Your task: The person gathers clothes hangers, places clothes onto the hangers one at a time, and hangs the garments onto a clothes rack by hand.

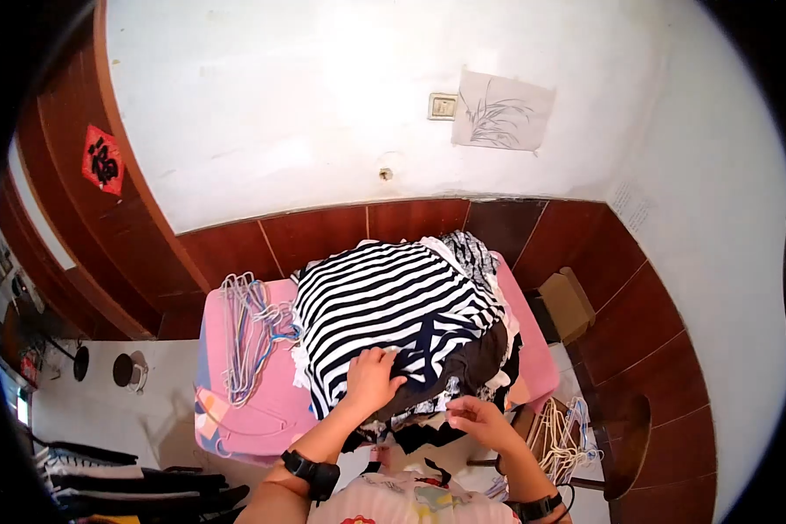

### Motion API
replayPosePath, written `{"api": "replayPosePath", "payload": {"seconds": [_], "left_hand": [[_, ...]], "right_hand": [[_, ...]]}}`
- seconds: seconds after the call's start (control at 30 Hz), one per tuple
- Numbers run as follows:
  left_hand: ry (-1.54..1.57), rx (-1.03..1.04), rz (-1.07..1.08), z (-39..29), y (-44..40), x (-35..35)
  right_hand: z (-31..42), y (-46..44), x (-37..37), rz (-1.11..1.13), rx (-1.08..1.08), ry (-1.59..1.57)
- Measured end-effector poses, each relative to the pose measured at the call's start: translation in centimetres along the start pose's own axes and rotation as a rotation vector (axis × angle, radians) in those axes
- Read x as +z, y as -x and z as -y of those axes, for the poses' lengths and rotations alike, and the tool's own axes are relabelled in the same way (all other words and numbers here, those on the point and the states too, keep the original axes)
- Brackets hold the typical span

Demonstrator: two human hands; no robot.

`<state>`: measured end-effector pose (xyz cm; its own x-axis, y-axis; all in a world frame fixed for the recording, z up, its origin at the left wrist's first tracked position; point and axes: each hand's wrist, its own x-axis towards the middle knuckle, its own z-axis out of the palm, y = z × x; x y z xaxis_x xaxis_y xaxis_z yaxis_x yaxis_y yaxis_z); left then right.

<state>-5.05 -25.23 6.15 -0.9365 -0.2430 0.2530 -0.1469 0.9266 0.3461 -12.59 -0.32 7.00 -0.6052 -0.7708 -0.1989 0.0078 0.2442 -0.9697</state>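
Observation:
A black-and-white striped garment (384,297) is spread over the top of a heap of clothes. My left hand (374,382) rests on its near edge, thumb apart from the fingers, beside a dark navy piece of cloth (424,354). My right hand (482,424) is at the heap's near right side, next to a black-and-white patterned cloth (441,399). Its fingers are partly curled and apart, with nothing visible between them. Dark brown fabric (480,360) bulges out on the right of the pile. Each wrist wears a black band.
The heap lies on a pink-covered table (262,428). Several wire hangers (249,336) lie on its left side, and more hangers (563,441) sit low on the right. Clothes hang on a rack (122,480) at lower left. A cardboard box (568,306) stands by the tiled wall.

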Motion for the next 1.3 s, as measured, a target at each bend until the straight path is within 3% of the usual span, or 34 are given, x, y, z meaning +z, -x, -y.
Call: {"api": "replayPosePath", "payload": {"seconds": [0.07, 0.13, 0.33, 0.4, 0.47, 0.53, 0.6, 0.73, 0.8, 0.83, 0.93, 1.07, 1.13, 1.2, 1.27, 1.3], "left_hand": [[-0.077, 0.039, 0.069, 0.0, -0.8, 0.1], [-0.029, 0.059, 0.077, 0.8, -1.2, 1.7], [0.235, -0.013, 0.087, 2.4, -1.9, 2.4], [0.423, -0.067, 0.068, 3.1, -1.9, 1.9], [0.55, -0.103, 0.056, 3.3, -1.6, 1.0], [0.783, -0.224, 0.113, 3.0, -1.1, -0.4], [0.754, -0.226, 0.114, 2.4, -0.6, -2.1], [0.295, -0.28, 0.157, 1.2, 0.2, -3.7], [0.122, -0.293, 0.087, 1.1, 0.8, -3.2], [0.069, -0.27, 0.032, 1.1, 1.0, -3.0], [0.262, -0.239, -0.102, -1.1, 0.5, -4.8], [0.624, -0.171, -0.197, -5.2, 0.2, -6.9], [0.907, -0.161, -0.124, -8.8, 0.8, -8.0], [1.134, -0.14, 0.131, -11.8, 2.1, -9.1], [1.224, 0.152, 0.195, -14.6, 3.0, -8.9], [1.208, 0.296, 0.296, -15.3, 3.3, -8.5]], "right_hand": [[-0.3, -2.4, 0.5, -0.058, -0.052, 0.006], [1.8, -4.5, 0.7, -0.215, -0.17, 0.378], [3.2, -10.6, 0.3, -0.343, -0.321, 0.524], [4.4, -11.6, 0.8, -0.203, -0.063, 0.824], [5.2, -12.6, 2.1, -0.134, 0.065, 1.07], [3.7, -13.2, 2.7, -0.129, -0.006, 1.161], [2.9, -13.4, 2.4, -0.122, -0.01, 1.111], [0.2, -13.0, -0.5, -0.155, -0.104, 0.943], [0.7, -12.0, -2.6, -0.141, -0.122, 0.555], [0.8, -11.4, -3.3, -0.245, -0.019, 0.299], [-0.2, -10.3, -5.9, -0.268, -0.014, -0.089], [-0.8, -8.0, -8.1, -0.052, -0.017, -0.555], [2.1, -5.6, -8.1, 0.042, -0.08, -0.822], [3.0, -4.0, -8.2, 0.147, -0.13, -1.105], [-1.0, -4.7, -9.5, 0.356, -0.236, -1.275], [-0.6, -4.1, -9.3, 0.231, -0.17, -1.282]]}}
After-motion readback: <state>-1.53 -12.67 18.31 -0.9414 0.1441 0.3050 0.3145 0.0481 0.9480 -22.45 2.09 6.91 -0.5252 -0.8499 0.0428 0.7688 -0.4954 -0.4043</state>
